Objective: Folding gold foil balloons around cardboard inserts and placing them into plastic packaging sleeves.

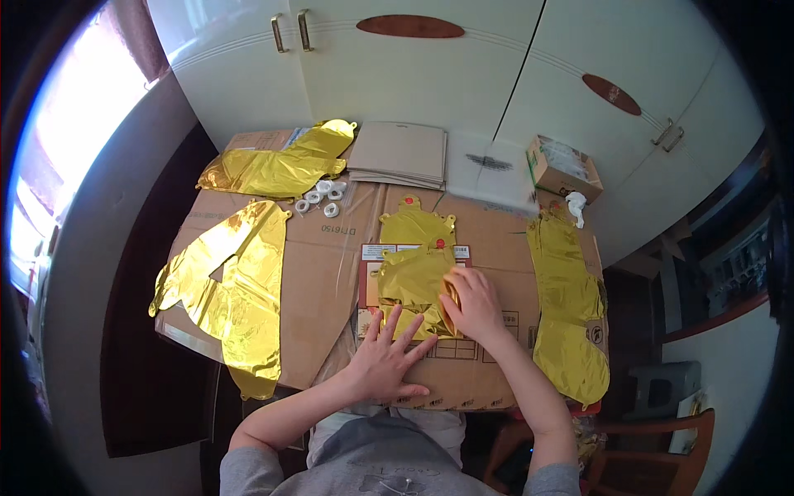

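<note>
A deflated gold foil balloon (413,279) lies in the middle of the cardboard-covered table, partly folded over itself. My left hand (385,360) rests flat at its near edge, fingers spread, the fingertips touching the foil. My right hand (473,304) has its fingers bent round the balloon's right side, where a fold of foil stands up. Beneath the foil is a flat printed sheet or packet (368,285) with a red border, mostly covered. Small tabs and red round marks show at the foil's far end.
Flat gold foil balloons lie at the left (252,289), far left (281,161) and right (571,322). Several white ribbon rolls (331,210) sit near a stack of grey-brown cards (397,153). Farther right are a clear plastic packet (492,174), a cardboard box (565,165) and crumpled white tissue (576,207).
</note>
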Available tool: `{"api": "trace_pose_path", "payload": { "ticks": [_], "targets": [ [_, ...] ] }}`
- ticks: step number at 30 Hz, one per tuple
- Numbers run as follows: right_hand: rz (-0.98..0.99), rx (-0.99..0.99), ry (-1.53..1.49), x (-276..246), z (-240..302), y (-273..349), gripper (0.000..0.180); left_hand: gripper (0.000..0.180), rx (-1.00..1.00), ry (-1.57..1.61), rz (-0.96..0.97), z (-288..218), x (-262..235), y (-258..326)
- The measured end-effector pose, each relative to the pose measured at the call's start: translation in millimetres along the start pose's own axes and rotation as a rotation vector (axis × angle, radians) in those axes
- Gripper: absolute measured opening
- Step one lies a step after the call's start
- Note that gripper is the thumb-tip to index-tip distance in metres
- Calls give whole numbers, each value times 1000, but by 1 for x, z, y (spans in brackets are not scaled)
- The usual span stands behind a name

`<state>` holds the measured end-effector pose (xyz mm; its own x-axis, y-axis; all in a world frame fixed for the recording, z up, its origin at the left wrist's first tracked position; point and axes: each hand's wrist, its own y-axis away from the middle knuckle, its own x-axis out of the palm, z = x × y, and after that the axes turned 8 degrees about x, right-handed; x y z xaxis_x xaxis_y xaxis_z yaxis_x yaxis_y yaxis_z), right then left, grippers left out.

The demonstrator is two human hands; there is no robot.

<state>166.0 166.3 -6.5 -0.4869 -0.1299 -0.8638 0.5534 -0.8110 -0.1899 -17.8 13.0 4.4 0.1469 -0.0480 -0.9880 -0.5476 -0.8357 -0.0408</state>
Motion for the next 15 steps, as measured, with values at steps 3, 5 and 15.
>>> {"api": "trace_pose_path", "payload": {
  "ticks": [3, 5, 15],
  "targets": [
    [-104, -47, 57, 4, -11, -21, 51, 90, -3, -8, 14, 0, 0, -2],
    [-221, -92, 99, 17, -27, -36, 53, 90, -2, -12, 20, -1, -1, -3],
    [-100, 74, -92, 11, -36, -60, 36, 92, 1, -39, -2, -1, 0, -2]
  ]
}}
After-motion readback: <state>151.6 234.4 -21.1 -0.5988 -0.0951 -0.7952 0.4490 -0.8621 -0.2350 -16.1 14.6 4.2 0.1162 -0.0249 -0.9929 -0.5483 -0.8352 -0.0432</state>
